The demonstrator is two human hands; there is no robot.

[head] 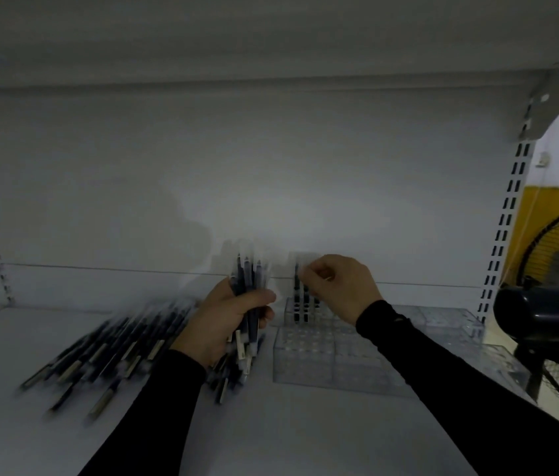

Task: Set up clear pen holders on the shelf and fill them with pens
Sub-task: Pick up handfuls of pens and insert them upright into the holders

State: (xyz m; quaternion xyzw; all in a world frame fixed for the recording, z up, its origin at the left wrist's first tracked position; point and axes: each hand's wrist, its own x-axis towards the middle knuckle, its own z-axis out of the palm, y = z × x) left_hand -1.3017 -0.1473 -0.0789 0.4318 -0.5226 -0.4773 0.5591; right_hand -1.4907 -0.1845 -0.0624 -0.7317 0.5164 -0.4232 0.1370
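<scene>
My left hand (pixel 228 317) grips an upright bundle of dark pens (pixel 249 280) above the white shelf (pixel 271 434). To its right stands a clear stepped pen holder (pixel 326 359) with a grid of holes; a few dark pens (pixel 300 300) stand in its back row. My right hand (pixel 338 286) hovers over that back row with fingers curled, pinching the top of a pen, though blur hides the detail. A loose pile of dark pens (pixel 106 355) lies on the shelf to the left.
A second clear holder (pixel 443 321) sits further right near the slotted shelf upright (pixel 501 242). A black standing fan (pixel 553 314) is beyond the shelf's right end. The upper shelf (pixel 237 39) hangs overhead.
</scene>
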